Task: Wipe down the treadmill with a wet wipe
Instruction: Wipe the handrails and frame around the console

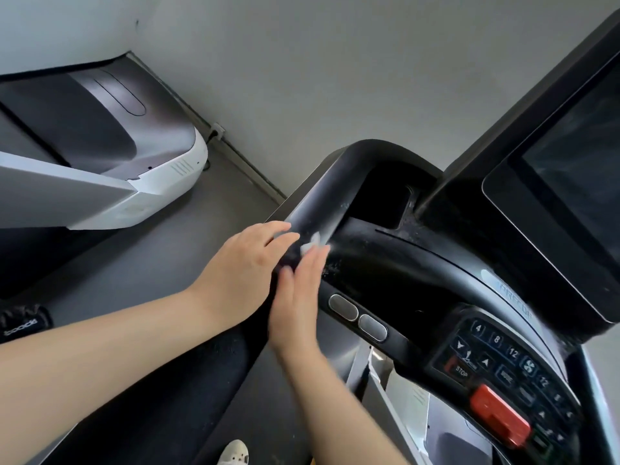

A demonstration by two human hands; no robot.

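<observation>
The treadmill's black left handlebar (330,193) curves up from the console. My left hand (245,266) rests over the bar with fingers fairly straight, reaching across its top. My right hand (298,297) lies flat against the bar's inner side, fingers straight, pressing a small white wet wipe (310,245) onto the black surface. Only a crumpled corner of the wipe shows past the fingertips. Wet streaks shine on the console (385,263) just right of the hands.
Two silver grip sensors (357,317) sit below the hands. A button pad with a red stop clip (500,417) lies lower right, and a dark screen (577,182) stands at right. A neighbouring treadmill's white-and-grey hood (134,156) is at left. Grey floor and wall lie behind.
</observation>
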